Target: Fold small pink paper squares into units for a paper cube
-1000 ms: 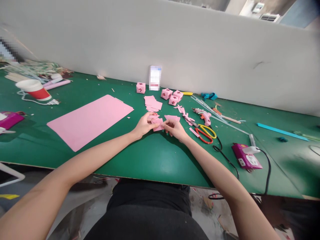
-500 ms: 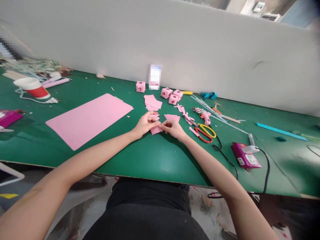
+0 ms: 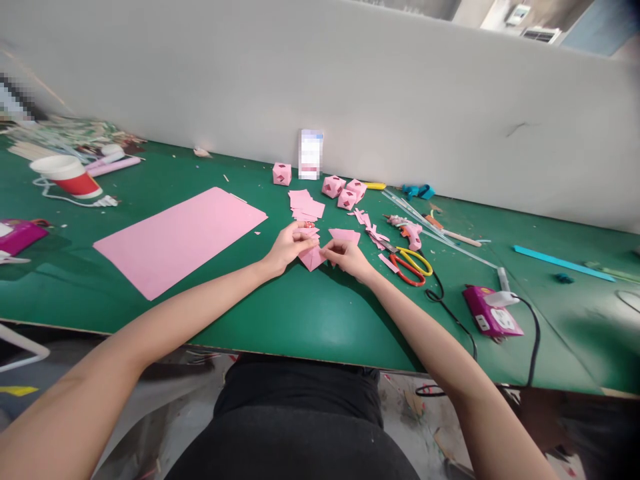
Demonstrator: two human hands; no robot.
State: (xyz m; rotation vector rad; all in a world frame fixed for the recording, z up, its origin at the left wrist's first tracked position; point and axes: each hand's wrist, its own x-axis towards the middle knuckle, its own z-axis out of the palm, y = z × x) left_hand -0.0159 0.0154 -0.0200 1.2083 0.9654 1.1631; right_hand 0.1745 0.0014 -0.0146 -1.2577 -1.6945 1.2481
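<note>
A small folded piece of pink paper [image 3: 313, 260] with crease lines is between my hands, just above the green table [image 3: 295, 320]. My left hand [image 3: 289, 248] grips its left side and top, the thumb lying across it. At its right edge, my right hand [image 3: 345, 256] pinches a corner between thumb and fingertips. More pink paper [image 3: 345, 235] lies just behind my right hand. Beyond my left hand is a loose pile of pink paper squares [image 3: 306, 204]. Several folded pink paper boxes [image 3: 333, 187] with diamond-shaped openings stand farther back.
A large pink sheet [image 3: 183, 240] lies to the left, with a paper cup [image 3: 75, 179] beyond it. Scissors [image 3: 413, 263], pink paper strips [image 3: 367, 223] and a glue gun [image 3: 411, 233] are on the right. A black cord runs near a magenta power block [image 3: 493, 313]. A phone [image 3: 311, 155] leans against the partition.
The folded paper's lower tip has turned and opened out slightly, showing more of its creased face. My right fingers have shifted a little along its edge; both arms stay nearly still.
</note>
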